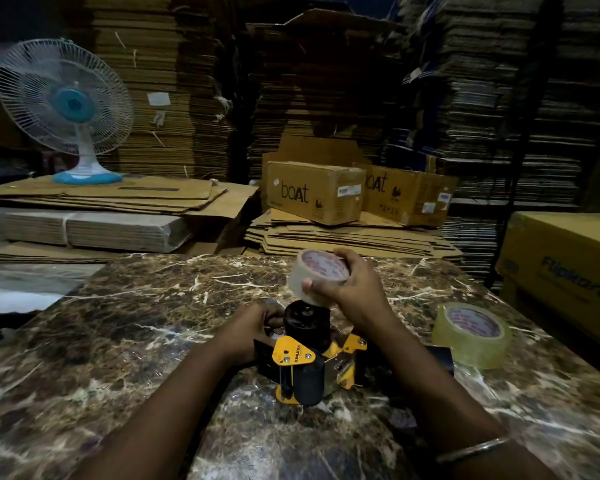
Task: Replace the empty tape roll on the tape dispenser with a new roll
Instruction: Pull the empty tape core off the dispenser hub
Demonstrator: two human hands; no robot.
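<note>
A yellow and black tape dispenser point(305, 362) lies on the marble table point(125, 341), its black hub point(305, 322) pointing up and bare. My left hand point(253, 330) grips the dispenser's left side. Just above the hub, my right hand point(352, 289) holds a pale tape roll point(314, 275) with a pink-printed core, thumb on the rim and fingers round the far side. A second, fuller clear tape roll point(471, 336) lies flat on the table to the right.
A yellow printed carton point(565, 271) stands at the table's right edge. Behind the table lie stacks of flattened cardboard point(343, 237) and two brown boxes point(316, 192). A white and blue fan point(66, 109) stands at the back left.
</note>
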